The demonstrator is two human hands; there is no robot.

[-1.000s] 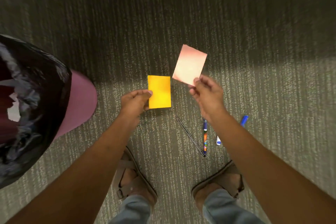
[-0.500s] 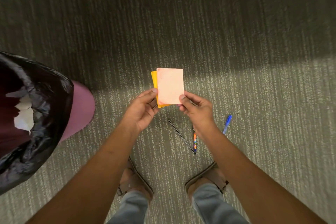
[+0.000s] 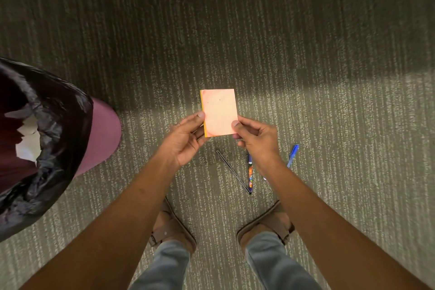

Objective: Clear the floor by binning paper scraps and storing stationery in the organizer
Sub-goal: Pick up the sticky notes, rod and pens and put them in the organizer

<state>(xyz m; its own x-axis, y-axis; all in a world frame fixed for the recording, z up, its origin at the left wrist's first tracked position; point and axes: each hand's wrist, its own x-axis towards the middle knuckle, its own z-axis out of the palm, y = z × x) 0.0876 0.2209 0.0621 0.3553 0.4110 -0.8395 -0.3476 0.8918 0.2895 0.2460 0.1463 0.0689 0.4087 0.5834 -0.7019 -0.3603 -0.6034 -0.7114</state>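
Note:
A pink paper card lies stacked on a yellow card, of which only a thin left edge shows. My left hand pinches the stack at its left side and my right hand pinches its lower right corner, above the carpet. On the floor below lie a thin black pen, a patterned blue pen and a blue pen partly hidden by my right wrist. At the left stands a maroon bin lined with a black bag, with white paper scraps inside.
Grey-green ribbed carpet covers the whole floor. My two sandalled feet stand at the bottom, close to the pens. No organizer is in view.
The two cards were held apart, one in each hand. They have come together into one aligned stack, pink on top, with both hands on it.

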